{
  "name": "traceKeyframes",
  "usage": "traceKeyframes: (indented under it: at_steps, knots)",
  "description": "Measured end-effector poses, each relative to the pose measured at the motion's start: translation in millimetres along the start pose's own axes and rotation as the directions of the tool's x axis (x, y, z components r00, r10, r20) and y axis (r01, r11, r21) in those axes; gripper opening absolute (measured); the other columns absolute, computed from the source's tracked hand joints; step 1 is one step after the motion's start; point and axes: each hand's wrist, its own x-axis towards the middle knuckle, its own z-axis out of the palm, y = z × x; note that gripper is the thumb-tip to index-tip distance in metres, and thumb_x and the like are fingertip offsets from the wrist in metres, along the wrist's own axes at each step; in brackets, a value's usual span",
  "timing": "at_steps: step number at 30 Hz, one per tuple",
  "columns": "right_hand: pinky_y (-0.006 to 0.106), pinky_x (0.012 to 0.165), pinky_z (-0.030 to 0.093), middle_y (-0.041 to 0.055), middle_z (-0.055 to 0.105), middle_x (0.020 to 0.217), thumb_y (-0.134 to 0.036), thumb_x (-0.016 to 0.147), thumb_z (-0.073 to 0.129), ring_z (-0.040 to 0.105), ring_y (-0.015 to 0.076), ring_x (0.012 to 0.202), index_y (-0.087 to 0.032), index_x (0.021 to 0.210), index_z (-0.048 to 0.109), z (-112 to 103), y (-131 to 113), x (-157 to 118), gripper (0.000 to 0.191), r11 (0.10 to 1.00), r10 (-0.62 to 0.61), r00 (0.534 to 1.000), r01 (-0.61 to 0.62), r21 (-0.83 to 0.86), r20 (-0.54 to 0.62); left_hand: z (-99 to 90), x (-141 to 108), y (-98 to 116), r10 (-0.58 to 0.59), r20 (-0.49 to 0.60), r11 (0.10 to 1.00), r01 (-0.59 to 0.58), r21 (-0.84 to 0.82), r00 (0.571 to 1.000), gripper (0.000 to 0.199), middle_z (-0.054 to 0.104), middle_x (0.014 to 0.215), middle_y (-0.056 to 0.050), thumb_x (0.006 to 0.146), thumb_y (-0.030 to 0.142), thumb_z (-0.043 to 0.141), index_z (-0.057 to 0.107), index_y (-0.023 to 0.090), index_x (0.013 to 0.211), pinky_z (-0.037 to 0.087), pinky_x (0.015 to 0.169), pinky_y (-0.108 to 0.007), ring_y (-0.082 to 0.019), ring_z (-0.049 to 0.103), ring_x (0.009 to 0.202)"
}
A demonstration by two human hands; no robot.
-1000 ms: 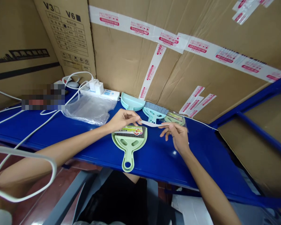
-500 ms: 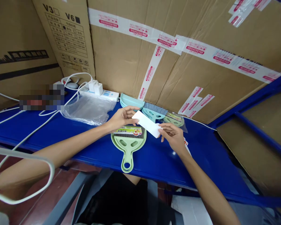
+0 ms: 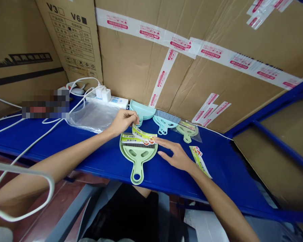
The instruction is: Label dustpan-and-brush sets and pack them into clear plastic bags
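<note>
My left hand (image 3: pixel 126 120) pinches the left end of a yellow-green printed label card (image 3: pixel 143 135), which slants down to the right. My right hand (image 3: pixel 175 154) has its fingers stretched out and thumb apart, with the fingertips at the card's right end. Directly below lies a light green dustpan (image 3: pixel 137 171) with a grey-bristled brush (image 3: pixel 138 150) nested in it. Another printed label (image 3: pixel 127 138) shows across the top of this set, partly covered by the held card. To the right of my right hand, a loose label card (image 3: pixel 200 162) rests on the blue table (image 3: pixel 227 174).
Behind my hands are stacked light blue dustpans (image 3: pixel 142 110), light blue brushes (image 3: pixel 166 122) and a bagged green set (image 3: pixel 188 130). Clear plastic bags (image 3: pixel 96 117) lie left, before a power strip (image 3: pixel 118 102) with white cables. Cardboard (image 3: pixel 131 67) walls the back.
The card has turned from its white side to its printed side and come lower over the green dustpan. My right hand has gone from pinching it to stretched fingers.
</note>
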Motion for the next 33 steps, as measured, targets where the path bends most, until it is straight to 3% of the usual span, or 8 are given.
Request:
traceKeyframes:
  at_steps: [5,10,15,17,20,24,28,33]
  knots:
    - [0.055,0.125,0.046,0.0062,0.06,0.159,-0.027,0.102,0.066,0.06,0.029,0.146,-0.033,0.149,0.066,3,-2,0,0.047,0.997,-0.033,0.998,0.036,-0.068,0.047,8.3,-5,-5,0.008,0.104,0.981,-0.028,0.19,0.995,0.018,0.07,0.063,-0.003,0.072,0.02,0.054,0.069,0.016,0.062,0.046,0.053,-0.022,-0.011,0.061,0.052]
    - [0.052,0.119,0.053,0.0071,0.073,0.142,-0.036,0.102,0.069,0.068,0.0276,0.135,-0.03,0.129,0.078,-6,-3,4,0.029,0.982,0.06,0.972,-0.017,0.19,-0.226,12.6,-6,-9,0.026,0.142,0.986,-0.048,0.157,0.989,0.019,0.073,0.068,-0.003,0.074,0.018,0.056,0.074,0.016,0.072,0.051,0.055,-0.021,-0.012,0.066,0.057]
    - [0.047,0.105,0.06,0.0087,0.079,0.123,-0.04,0.083,0.087,0.075,0.029,0.115,-0.027,0.111,0.078,-49,21,2,0.033,0.918,0.257,0.782,-0.015,0.396,-0.567,11.1,-4,-10,0.008,0.133,0.99,-0.027,0.137,0.991,0.018,0.075,0.071,-0.005,0.075,0.017,0.057,0.075,0.016,0.076,0.053,0.055,-0.022,-0.013,0.068,0.059]
    - [0.045,0.091,0.064,0.0081,0.079,0.111,-0.047,0.079,0.087,0.076,0.0278,0.098,-0.027,0.11,0.077,-78,34,-4,0.038,0.892,0.366,0.707,-0.08,0.445,-0.606,10.7,-5,-10,0.015,0.144,0.988,-0.037,0.149,0.99,0.018,0.075,0.072,-0.005,0.075,0.017,0.058,0.075,0.016,0.077,0.052,0.055,-0.021,-0.013,0.068,0.059]
    - [0.044,0.079,0.062,0.0067,0.074,0.086,-0.069,0.087,0.07,0.072,0.0257,0.079,-0.028,0.093,0.075,-124,47,-21,0.041,0.854,0.442,0.682,-0.122,0.506,-0.583,10.1,-6,-11,0.021,0.159,0.983,-0.05,0.178,0.987,0.018,0.074,0.07,-0.004,0.077,0.018,0.058,0.076,0.015,0.078,0.051,0.055,-0.021,-0.013,0.068,0.06]
    - [0.042,0.068,0.058,0.0078,0.07,0.081,-0.088,0.087,0.052,0.067,0.0237,0.068,-0.026,0.076,0.072,-165,49,-53,0.067,0.856,0.483,0.729,-0.277,0.436,-0.485,9.2,-7,-12,0.013,0.172,0.976,-0.051,0.213,0.985,0.018,0.073,0.068,-0.003,0.077,0.02,0.059,0.076,0.016,0.078,0.051,0.054,-0.021,-0.014,0.067,0.058]
    - [0.031,0.059,0.052,0.0071,0.074,0.096,-0.057,0.06,0.098,0.065,0.017,0.068,-0.022,0.083,0.077,-176,49,-73,0.047,0.851,0.494,0.814,-0.382,0.359,-0.306,9.5,-8,-11,0.006,0.187,0.972,-0.05,0.23,0.982,0.019,0.074,0.068,-0.004,0.078,0.021,0.059,0.077,0.016,0.077,0.051,0.054,-0.022,-0.013,0.066,0.057]
    - [0.029,0.064,0.053,0.0068,0.075,0.09,-0.044,0.065,0.099,0.068,0.0162,0.072,-0.015,0.111,0.08,-166,62,-65,0.058,0.775,0.572,0.816,-0.57,0.273,0.08,10.5,-8,-11,0.018,0.213,0.964,-0.073,0.255,0.977,0.019,0.075,0.07,-0.004,0.078,0.021,0.058,0.076,0.017,0.077,0.05,0.054,-0.022,-0.014,0.067,0.057]
